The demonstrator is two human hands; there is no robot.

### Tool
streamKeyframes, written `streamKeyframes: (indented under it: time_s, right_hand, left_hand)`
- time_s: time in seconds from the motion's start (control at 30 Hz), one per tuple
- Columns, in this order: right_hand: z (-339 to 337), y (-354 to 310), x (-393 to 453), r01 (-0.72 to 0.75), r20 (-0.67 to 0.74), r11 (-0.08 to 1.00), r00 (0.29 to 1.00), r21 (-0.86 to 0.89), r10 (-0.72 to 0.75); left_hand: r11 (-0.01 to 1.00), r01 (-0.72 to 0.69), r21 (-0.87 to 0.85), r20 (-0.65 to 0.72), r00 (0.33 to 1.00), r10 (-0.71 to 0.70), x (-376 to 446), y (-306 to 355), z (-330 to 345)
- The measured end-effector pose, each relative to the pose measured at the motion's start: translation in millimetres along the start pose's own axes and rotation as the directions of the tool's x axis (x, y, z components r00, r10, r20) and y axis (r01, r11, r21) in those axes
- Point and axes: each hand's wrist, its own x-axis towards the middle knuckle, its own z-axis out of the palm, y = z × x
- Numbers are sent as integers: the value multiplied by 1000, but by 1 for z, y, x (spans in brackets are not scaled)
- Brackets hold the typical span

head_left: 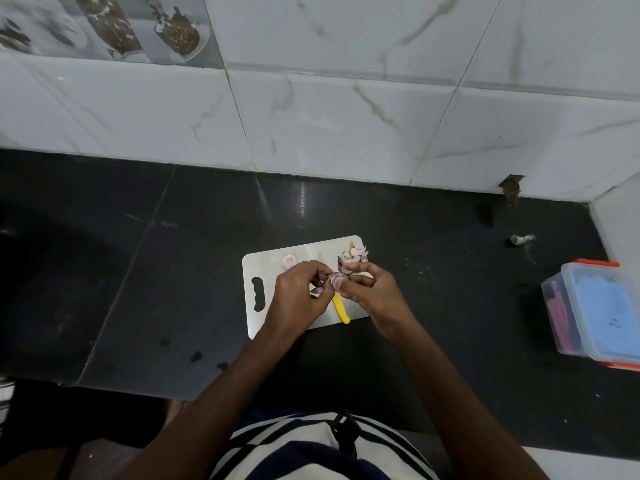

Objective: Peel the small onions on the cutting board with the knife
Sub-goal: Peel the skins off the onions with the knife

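Note:
A small purple onion is held above the white cutting board between both hands. My left hand pinches loose brown skin at its left side. My right hand grips the onion from the right. The knife lies on the board under the hands, its yellow handle pointing toward me and its blade mostly hidden. A peeled onion sits at the board's far left. A heap of peels and cut ends lies at the far right corner.
The board lies on a dark stone counter backed by a white marble-tiled wall. A clear plastic box with orange clips stands at the right. A small crumpled scrap lies near the back right.

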Motion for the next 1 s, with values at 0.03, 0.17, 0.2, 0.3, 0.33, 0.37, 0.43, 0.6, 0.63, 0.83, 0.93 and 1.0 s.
streamKeyframes:
  time_s: [0.03, 0.17, 0.2, 0.3, 0.33, 0.37, 0.43, 0.6, 0.63, 0.83, 0.93, 1.0]
  right_hand:
    - [-2, -2, 1, 29, -5, 993, 1000, -117, -30]
    - [-4, -8, 5, 149, -22, 883, 984, -445, -178]
    - [-3, -8, 6, 181, -24, 846, 975, -502, -223]
    - [-1, -7, 11, 234, -7, 736, 951, -635, -308]
    - [0, -5, 13, 230, 2, 705, 951, -671, -308]
    - [-1, -3, 16, 214, 5, 676, 955, -705, -297]
    - [-4, 4, 21, 161, -21, 657, 965, -736, -260]
    - [-24, 17, 22, 25, -137, 669, 973, -743, -188]
    - [-29, 19, 22, 16, -143, 671, 973, -741, -181]
    - [-53, 25, 21, 1, -140, 712, 980, -703, -140]
    - [-54, 25, 25, 3, -138, 778, 984, -628, -116]
    - [-46, 23, 34, 17, -125, 795, 985, -606, -116]
  left_hand:
    - [1000, -6, 10, 13, 1000, 6, 2, -2, 0]
    - [999, 13, 45, 56, 998, -15, 12, -9, 4]
    - [998, 27, 52, 65, 997, -30, 14, -11, 7]
    - [992, 115, 47, 69, 991, -118, 24, -15, 18]
    - [987, 152, 57, 69, 985, -156, 29, -16, 21]
    - [979, 192, 66, 80, 977, -197, 34, -18, 25]
    - [957, 276, 87, 126, 950, -285, 47, -23, 34]
    - [917, 391, 81, 199, 895, -399, 77, -29, 63]
    - [913, 401, 73, 206, 890, -407, 84, -28, 67]
    - [978, 173, 119, 344, 916, -205, 98, -40, 67]
    - [978, 154, 138, 229, 956, -183, 83, -66, 39]
    - [964, 200, 174, 126, 967, -223, 73, -92, 17]
